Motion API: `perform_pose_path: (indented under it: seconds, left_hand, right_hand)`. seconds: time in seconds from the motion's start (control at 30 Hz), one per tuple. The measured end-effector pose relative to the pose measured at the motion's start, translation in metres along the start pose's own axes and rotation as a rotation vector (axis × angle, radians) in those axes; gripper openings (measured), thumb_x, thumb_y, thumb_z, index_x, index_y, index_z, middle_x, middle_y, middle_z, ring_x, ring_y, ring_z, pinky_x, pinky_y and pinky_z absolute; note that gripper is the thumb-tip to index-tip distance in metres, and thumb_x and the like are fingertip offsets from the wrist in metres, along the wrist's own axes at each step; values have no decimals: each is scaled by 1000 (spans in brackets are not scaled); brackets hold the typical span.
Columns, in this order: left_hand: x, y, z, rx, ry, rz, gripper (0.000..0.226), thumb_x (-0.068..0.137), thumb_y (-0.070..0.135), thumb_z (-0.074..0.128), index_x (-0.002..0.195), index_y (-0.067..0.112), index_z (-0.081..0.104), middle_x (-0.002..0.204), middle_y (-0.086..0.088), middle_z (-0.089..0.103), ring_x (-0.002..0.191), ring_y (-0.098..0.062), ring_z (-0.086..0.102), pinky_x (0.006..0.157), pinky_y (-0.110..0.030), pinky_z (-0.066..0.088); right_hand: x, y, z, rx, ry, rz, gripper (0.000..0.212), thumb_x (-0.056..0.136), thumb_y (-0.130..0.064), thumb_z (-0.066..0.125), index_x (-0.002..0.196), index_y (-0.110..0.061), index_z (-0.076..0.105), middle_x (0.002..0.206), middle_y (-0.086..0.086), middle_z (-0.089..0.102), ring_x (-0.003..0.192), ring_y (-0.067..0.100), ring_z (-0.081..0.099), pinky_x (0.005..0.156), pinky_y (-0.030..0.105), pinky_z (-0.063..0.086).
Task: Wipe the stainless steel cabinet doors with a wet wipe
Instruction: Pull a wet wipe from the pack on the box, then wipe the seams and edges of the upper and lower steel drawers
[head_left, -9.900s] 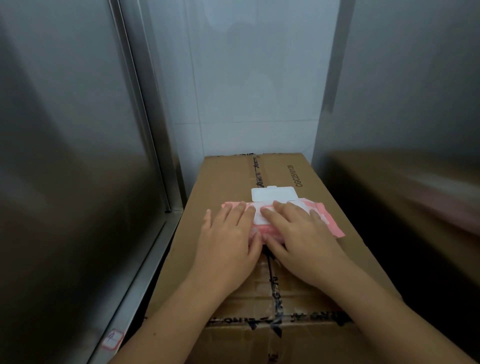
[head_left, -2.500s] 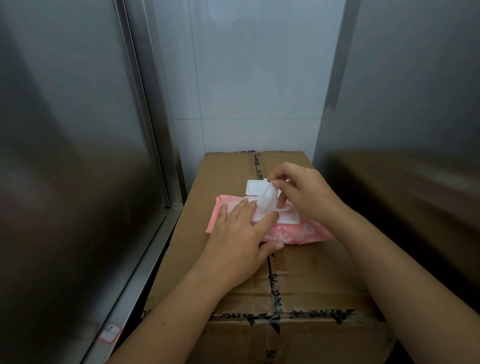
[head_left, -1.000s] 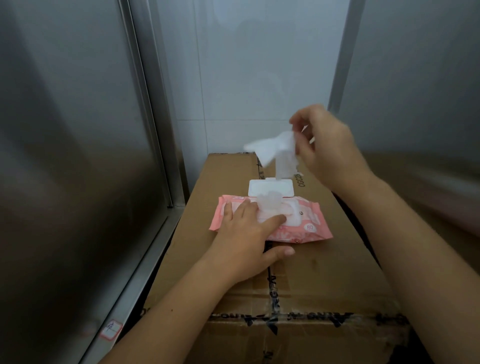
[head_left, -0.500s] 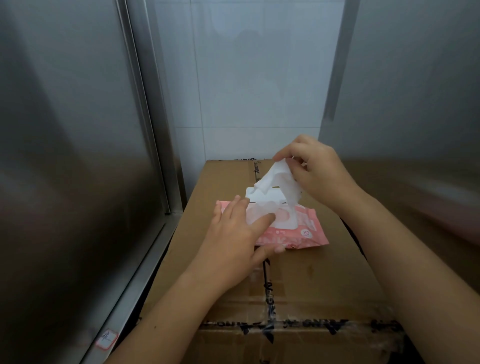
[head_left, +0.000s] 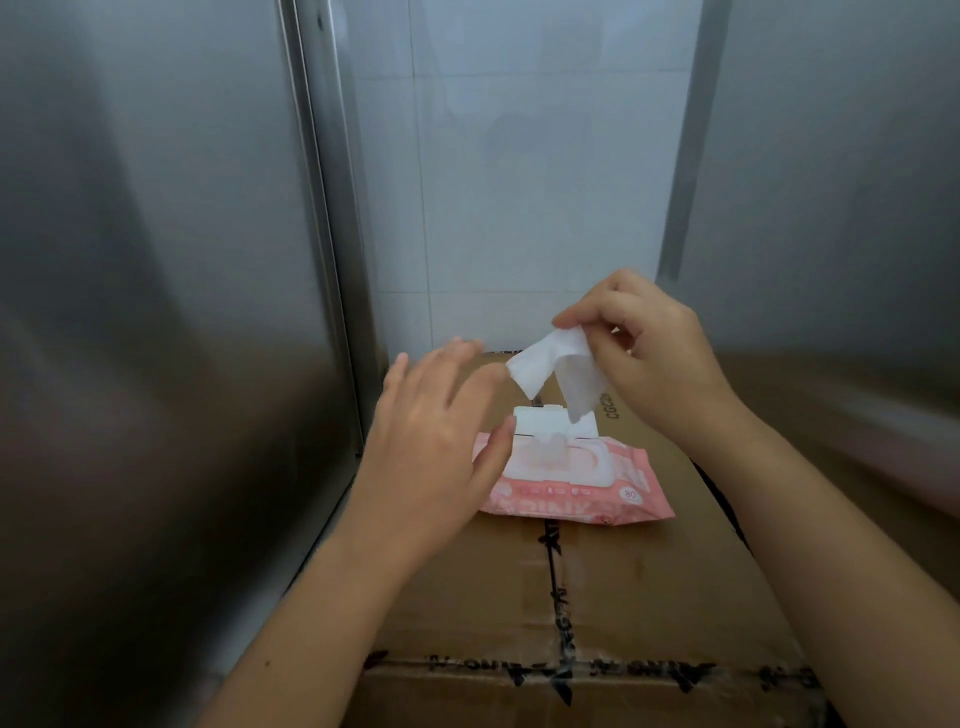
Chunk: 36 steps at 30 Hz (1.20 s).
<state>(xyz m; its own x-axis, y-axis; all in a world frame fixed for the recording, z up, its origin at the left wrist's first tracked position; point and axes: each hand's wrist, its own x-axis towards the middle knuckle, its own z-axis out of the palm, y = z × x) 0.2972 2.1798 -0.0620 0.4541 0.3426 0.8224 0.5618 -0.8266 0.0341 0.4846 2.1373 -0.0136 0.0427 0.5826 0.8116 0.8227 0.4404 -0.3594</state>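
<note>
Above the pack (head_left: 571, 478), the right hand (head_left: 654, 353) pinches a white wipe (head_left: 556, 371) that hangs free; the left hand (head_left: 436, 436) hovers with fingers spread, holding nothing. Steel doors (head_left: 156, 312) flank the cardboard box (head_left: 597, 587) beneath.

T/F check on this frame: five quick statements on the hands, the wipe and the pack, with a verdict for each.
1. The right hand pinches a white wipe. True.
2. The lid of the pink wipe pack is closed. False: it is flipped open, and the next wipe pokes from the opening.
3. The pack lies on a cardboard box. True.
4. The left hand grips the pack. False: its fingers are straight and spread over the pack's left end, holding nothing.
5. The wipe is pressed against the steel cabinet door. False: it hangs in the air above the box, apart from the door.
</note>
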Motion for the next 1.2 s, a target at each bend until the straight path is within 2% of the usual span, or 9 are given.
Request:
perform_pose_path:
  seconds: [0.1,0.2,0.3,0.5,0.7,0.97,1.07,1.2]
  left_hand:
    - [-3,-3,-11,29,-6,-17,40,86,34,45,116,12,60,123,-9,59,120,-20,43,104,-46,24]
    - [-13,-6,-22,28,-16,-46,41,85,35,46,118,14,59,124,-7,58,121,-18,42,104,-46,23]
    - [-25,-8,-33,20,-7,-92,42,85,36,46,118,14,60,125,-6,58,122,-17,43,105,-45,23]
    - [-51,0,-69,112,-35,-148,45,84,34,44,119,12,62,124,-6,59,123,-17,42,106,-44,21]
    - [-78,26,-107,253,-20,-234,41,84,31,45,115,12,63,122,-7,60,121,-21,48,103,-45,29]
    - [-128,89,-152,387,21,-450,35,83,25,47,109,12,67,120,-4,60,118,-20,54,98,-46,41]
    - [-152,113,-177,448,31,-523,34,84,25,48,107,12,67,119,-4,61,118,-18,53,97,-47,44]
    - [-180,146,-217,512,116,-617,29,82,25,50,102,14,67,118,-1,61,116,-11,50,94,-47,47]
  right_hand:
    - [-2,-16,4,36,-41,-6,28,83,-6,45,89,-9,72,83,-7,51,77,-8,50,66,7,38]
    - [-9,-30,7,55,-88,11,28,85,-10,45,89,-16,72,85,-13,53,79,1,53,64,12,41]
    - [-17,-44,13,92,-91,-6,26,83,-7,47,88,-12,72,85,-3,56,79,9,53,65,16,42]
    - [-31,-73,28,204,-176,-49,26,84,-7,47,89,-11,72,85,-2,55,79,-2,50,67,6,37]
    - [-45,-96,38,375,-201,-149,28,83,-6,46,88,-13,72,84,-16,52,76,-9,51,65,4,35]
    - [-82,-127,37,628,-392,-253,27,85,-3,49,89,-15,72,88,-14,54,80,-5,53,64,4,36]
    - [-96,-154,35,730,-473,-278,24,86,-6,51,89,-16,73,89,-14,54,79,-2,53,63,6,37]
    - [-116,-196,30,820,-600,-318,20,88,1,58,91,-15,71,90,-16,52,86,-1,52,67,6,40]
